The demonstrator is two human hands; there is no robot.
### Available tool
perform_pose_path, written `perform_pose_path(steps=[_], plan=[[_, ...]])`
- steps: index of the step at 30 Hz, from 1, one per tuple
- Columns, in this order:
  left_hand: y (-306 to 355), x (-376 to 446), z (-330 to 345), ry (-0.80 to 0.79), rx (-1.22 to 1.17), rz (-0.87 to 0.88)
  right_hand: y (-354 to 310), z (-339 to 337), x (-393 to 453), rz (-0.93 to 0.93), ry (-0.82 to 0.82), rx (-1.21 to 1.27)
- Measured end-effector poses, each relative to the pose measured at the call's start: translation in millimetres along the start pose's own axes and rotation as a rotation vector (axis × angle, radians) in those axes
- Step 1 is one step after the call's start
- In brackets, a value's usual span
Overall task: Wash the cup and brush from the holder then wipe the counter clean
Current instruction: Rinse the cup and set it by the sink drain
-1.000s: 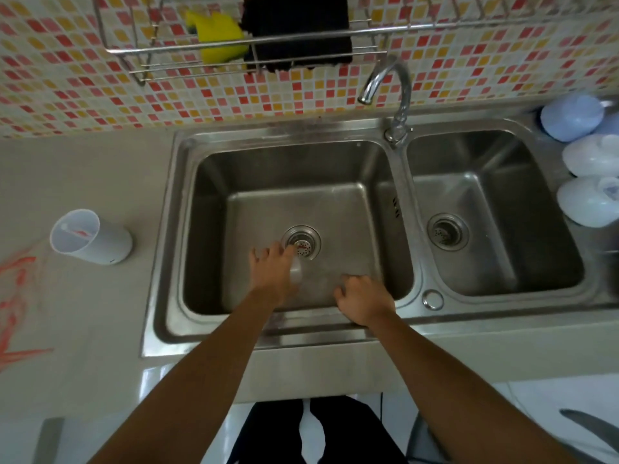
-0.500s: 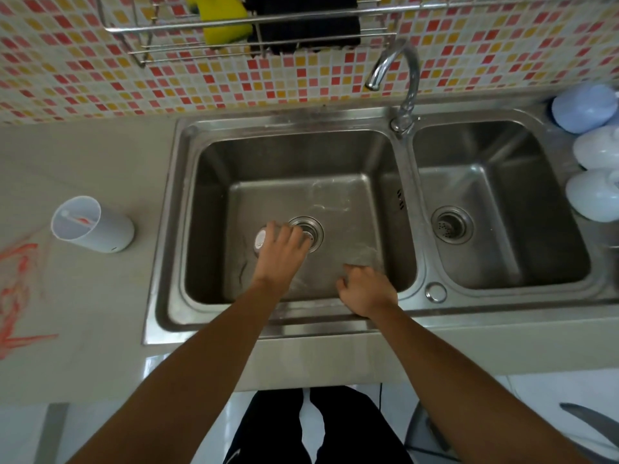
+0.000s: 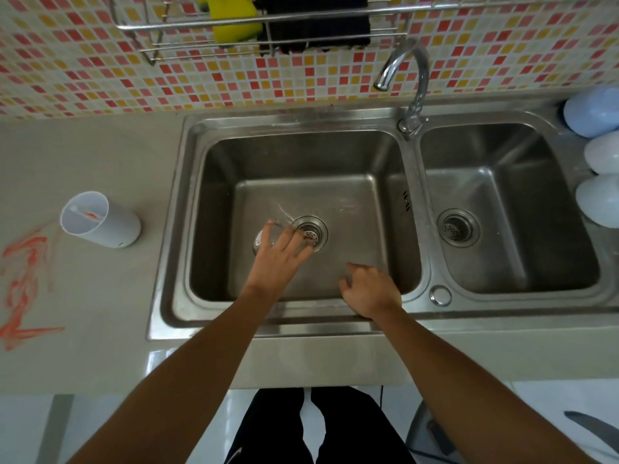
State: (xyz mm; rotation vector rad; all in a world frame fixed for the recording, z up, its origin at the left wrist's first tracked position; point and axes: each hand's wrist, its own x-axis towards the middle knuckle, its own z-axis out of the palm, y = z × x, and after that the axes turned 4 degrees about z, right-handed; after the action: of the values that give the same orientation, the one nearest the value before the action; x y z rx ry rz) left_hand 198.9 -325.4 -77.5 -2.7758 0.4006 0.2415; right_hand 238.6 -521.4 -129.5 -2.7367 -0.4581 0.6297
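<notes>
The right hand hangs loosely curled over the left basin, holding nothing. The left hand rests spread fingers on a clear cup beside the drain. A white holder stands further left on the worktop, near red smears.

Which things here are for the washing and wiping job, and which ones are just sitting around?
For the job:
clear cup under the left hand
white holder with brush
orange marks on the counter
faucet
yellow sponge

Just lying about:
three pale rounded containers
black cloth
</notes>
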Motion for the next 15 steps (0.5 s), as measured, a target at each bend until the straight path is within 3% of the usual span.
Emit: perform_pose_path(steps=[5,11,15], plan=[[-1.7,-8.6,15.5,-0.028,-0.118,0.036,-0.2,-1.4,-1.5,0.019,-0.032,0.032],[-7.9,-23.4,5.9,0.119,-0.555,-0.307,-4.3,-8.3,-3.6,0.034,-0.08,0.094],[-22.3,-39.1,8.8,0.272,-0.802,-0.562,-9.4,-13.8,-6.7,0.103,-0.01,0.266]])
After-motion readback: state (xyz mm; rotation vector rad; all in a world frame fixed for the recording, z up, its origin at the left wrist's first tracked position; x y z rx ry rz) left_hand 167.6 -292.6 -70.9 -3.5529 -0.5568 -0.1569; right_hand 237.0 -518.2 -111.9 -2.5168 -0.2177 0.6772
